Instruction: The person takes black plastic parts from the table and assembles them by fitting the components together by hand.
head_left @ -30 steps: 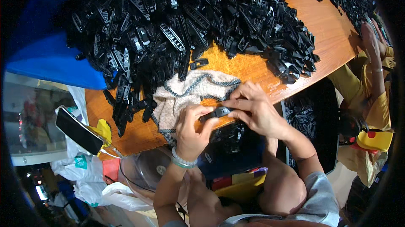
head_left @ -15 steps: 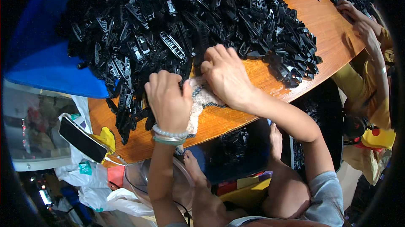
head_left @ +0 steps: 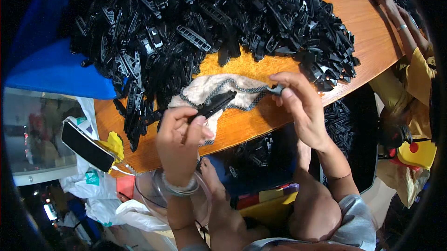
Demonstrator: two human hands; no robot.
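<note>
Between its thumb and fingers my left hand grips a long black plastic part, tilted up to the right. Under that part lies a crumpled whitish cloth with a dark checked border. To the right, my right hand pinches a small curved grey piece by the cloth's right end, its exact kind unclear. Beyond both hands spreads a large heap of black plastic parts, some ladder-shaped, on the wooden table.
A phone on a yellow holder is at the table's left edge. Blue sheeting borders the heap. Below the table are a clear tub and more black parts. At far right, another person's hands touch black parts.
My hands have moved apart and nearer to me, uncovering the cloth. The black part and the small grey piece now show in them. The other person's hands have shifted slightly.
</note>
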